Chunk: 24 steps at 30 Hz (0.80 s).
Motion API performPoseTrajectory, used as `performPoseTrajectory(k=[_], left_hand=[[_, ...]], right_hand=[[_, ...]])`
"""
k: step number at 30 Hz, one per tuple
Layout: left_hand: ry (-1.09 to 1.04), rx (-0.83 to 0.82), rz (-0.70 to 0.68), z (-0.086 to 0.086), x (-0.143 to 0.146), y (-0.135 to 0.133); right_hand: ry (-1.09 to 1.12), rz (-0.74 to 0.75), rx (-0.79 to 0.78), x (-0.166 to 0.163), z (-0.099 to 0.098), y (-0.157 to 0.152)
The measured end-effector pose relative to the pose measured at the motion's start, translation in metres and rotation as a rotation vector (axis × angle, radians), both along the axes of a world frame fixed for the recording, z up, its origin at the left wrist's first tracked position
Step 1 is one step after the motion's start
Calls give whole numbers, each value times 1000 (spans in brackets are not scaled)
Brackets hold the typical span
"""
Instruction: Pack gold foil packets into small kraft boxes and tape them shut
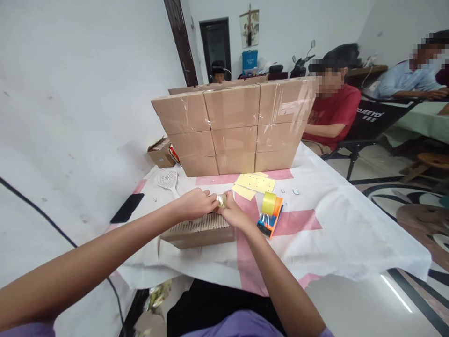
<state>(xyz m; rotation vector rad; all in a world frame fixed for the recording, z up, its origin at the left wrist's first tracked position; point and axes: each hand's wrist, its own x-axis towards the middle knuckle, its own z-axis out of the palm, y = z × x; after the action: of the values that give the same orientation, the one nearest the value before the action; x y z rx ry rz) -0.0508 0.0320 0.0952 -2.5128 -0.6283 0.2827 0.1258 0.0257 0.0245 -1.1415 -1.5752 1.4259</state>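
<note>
My left hand [196, 204] and my right hand [232, 211] meet above a small cardboard box [199, 241] near the table's front edge. Between their closed fingers is a shiny, yellowish piece of packing tape [222, 201], pinched from both sides. Corrugated ridges show along the top of the box, and my hands hide its far side. Right of my right hand lies an orange and blue tape dispenser [275, 220] carrying a roll of yellow tape [269, 203].
A wall of stacked, taped cardboard boxes [233, 126] stands across the table's back. Yellow dotted sheets [255, 183], a white perforated paddle [167, 179] and a black flat object [126, 208] lie on the cloth. A person in a red shirt [345, 105] sits beyond, at the right.
</note>
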Motion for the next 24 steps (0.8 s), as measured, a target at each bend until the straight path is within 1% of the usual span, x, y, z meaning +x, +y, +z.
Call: performPoseTrajectory(k=[3,8,11,16,18,21,24], left_hand=[[-2,58,-3,-7,2,-4],[-4,65,-70,-21,-1,-4],[-25,90,-81,-23,-5,-6],[-80,99,-182,-23,-11,-6],[-126,78,-159,-27,-12,-3],[-241,68,-62,-36,-12,0],[-339,93,33,-45,-10,-2]], right_hand=[[-2,-17,19,-1,-4,-1],[4,-21,35,-2,-11,1],[14,-12,62,-3,-11,0],[31,-6,59,-3,-9,-4],[39,-7,47,-3,-8,-4],[49,-13,27,-3,-5,-5],[53,-10,13,-3,-3,-6]])
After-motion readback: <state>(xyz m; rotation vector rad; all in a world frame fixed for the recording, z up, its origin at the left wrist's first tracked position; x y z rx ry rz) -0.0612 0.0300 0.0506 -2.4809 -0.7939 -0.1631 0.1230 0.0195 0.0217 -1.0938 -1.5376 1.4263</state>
